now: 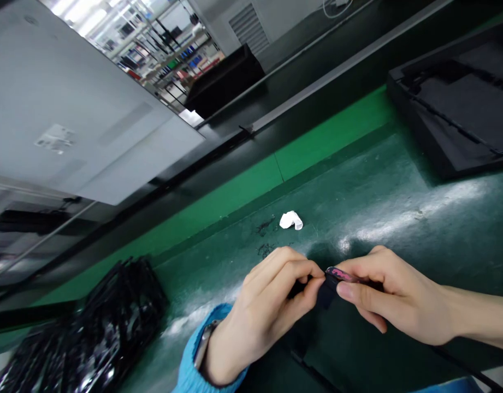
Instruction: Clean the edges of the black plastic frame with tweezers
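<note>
My left hand and my right hand meet above the dark green work surface. Both pinch a small dark object with a pink marking between fingertips and thumbs. What the object is I cannot tell. My left wrist wears a watch and a blue sleeve. A small crumpled white scrap lies on the surface just beyond my hands.
A heap of glossy black plastic-wrapped parts lies at the lower left. A black tray sits at the upper right. A large grey panel stands at the left behind a bright green strip and a dark rail.
</note>
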`<action>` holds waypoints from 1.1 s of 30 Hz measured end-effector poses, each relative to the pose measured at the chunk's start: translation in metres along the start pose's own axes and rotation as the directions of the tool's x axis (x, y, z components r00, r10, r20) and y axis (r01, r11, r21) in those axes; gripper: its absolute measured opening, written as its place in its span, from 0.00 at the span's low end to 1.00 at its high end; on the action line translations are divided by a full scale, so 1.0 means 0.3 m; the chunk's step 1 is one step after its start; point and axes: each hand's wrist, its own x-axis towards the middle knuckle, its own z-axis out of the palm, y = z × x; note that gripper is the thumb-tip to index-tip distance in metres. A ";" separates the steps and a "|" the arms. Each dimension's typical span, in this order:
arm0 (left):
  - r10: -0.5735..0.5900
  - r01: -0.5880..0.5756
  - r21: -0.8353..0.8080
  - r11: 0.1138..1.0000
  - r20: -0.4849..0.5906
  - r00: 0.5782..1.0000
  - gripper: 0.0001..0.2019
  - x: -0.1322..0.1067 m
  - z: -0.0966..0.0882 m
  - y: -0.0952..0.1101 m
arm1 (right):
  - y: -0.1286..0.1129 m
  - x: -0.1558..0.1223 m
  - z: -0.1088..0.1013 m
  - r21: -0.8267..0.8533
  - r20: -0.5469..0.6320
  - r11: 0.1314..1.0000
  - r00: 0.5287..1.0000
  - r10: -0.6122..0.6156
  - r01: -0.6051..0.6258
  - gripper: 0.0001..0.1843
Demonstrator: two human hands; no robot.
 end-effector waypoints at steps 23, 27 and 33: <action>0.052 -0.042 0.196 0.980 -0.042 0.998 0.07 0.010 0.037 0.007 | -0.003 0.004 0.002 -0.051 -0.043 0.995 0.996 0.084 -0.086 0.23; 0.015 -0.005 0.177 0.984 -0.059 0.998 0.07 0.007 0.033 0.010 | -0.005 0.003 0.003 -0.042 -0.050 0.997 0.996 0.070 -0.072 0.24; -0.022 0.037 0.106 0.994 -0.138 0.990 0.06 -0.004 0.044 0.006 | -0.012 0.002 0.003 -0.023 -0.056 0.997 0.996 0.074 -0.076 0.25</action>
